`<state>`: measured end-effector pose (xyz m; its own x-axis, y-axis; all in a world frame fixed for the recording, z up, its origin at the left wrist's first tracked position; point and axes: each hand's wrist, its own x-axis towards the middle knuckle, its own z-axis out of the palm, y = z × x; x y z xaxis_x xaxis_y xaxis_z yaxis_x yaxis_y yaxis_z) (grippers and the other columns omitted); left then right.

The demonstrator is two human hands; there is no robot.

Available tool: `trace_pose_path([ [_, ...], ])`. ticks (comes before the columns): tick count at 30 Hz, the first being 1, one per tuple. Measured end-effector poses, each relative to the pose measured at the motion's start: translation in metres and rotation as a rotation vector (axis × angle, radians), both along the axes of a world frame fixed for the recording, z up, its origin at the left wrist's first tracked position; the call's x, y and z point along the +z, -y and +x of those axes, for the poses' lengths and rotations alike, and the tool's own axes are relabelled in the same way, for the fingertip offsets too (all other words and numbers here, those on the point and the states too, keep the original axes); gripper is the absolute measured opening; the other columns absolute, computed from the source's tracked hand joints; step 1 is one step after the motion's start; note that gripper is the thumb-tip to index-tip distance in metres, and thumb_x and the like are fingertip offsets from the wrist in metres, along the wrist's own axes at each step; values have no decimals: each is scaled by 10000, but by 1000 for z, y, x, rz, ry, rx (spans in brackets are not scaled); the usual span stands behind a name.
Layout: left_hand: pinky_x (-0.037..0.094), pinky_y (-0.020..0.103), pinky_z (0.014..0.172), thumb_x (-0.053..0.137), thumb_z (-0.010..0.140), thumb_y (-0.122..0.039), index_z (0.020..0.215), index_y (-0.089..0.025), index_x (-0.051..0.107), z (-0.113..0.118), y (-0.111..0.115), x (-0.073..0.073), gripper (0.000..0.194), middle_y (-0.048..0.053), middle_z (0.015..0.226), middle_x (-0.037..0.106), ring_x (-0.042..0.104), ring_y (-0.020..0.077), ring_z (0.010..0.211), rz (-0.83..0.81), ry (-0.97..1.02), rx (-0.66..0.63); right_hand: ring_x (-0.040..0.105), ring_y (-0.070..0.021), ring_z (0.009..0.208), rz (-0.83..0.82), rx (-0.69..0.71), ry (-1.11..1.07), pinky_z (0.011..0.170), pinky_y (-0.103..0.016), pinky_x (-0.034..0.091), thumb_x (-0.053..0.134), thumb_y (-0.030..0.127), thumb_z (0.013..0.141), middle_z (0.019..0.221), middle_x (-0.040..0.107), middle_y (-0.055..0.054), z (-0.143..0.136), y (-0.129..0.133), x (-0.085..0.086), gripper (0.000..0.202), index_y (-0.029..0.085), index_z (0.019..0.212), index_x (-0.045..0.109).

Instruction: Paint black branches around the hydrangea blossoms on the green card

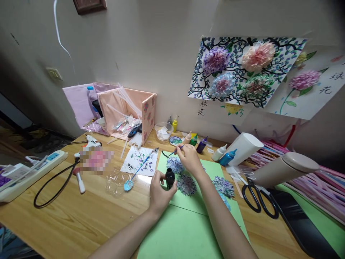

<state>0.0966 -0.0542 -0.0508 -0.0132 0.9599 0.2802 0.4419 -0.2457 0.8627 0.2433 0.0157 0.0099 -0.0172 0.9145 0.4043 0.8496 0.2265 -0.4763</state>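
My left hand (161, 192) is wrapped round a small black bottle (169, 178) with its mouth open, held upright over the green paper (183, 230). Between the fingertips of my right hand (189, 158) is a thin paintbrush (174, 152), its tip near a dark painted line (164, 154) at the sheet's upper left corner. Fluffy paper flowers lie on the green paper: a blue one (175, 164) partly behind my right hand, a greyish purple one (187, 185) beside the bottle, and a purple one (223, 186) to the right of my forearm.
Left of the sheet, a second brush (141, 163) rests across paint-dabbed white paper (134, 169) and a clear palette (114, 183). Paint bottles (201, 144) stand behind. Black-handled scissors (260, 198) lie right, beside a tumbler (285, 169). A glue gun (92, 142) and power strip (40, 169) are far left.
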Motion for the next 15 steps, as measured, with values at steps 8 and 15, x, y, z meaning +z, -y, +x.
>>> trace_pose_path([
  [8, 378, 251, 602, 610, 721, -345, 718, -204, 395, 0, 0, 0, 257, -28, 689, 452, 434, 122, 641, 6, 6, -5, 572, -210, 885, 10, 8, 12, 863, -346, 353, 375, 266, 905, 852, 663, -53, -2, -1, -2, 250, 200, 786, 585],
  [15, 377, 257, 608, 611, 716, -344, 710, -203, 398, 0, 0, -1, 256, -29, 687, 455, 439, 124, 646, 7, 11, -3, 567, -221, 870, 12, -14, 49, 867, -362, 352, 368, 269, 900, 825, 656, -72, 1, -1, -2, 277, 189, 752, 588],
])
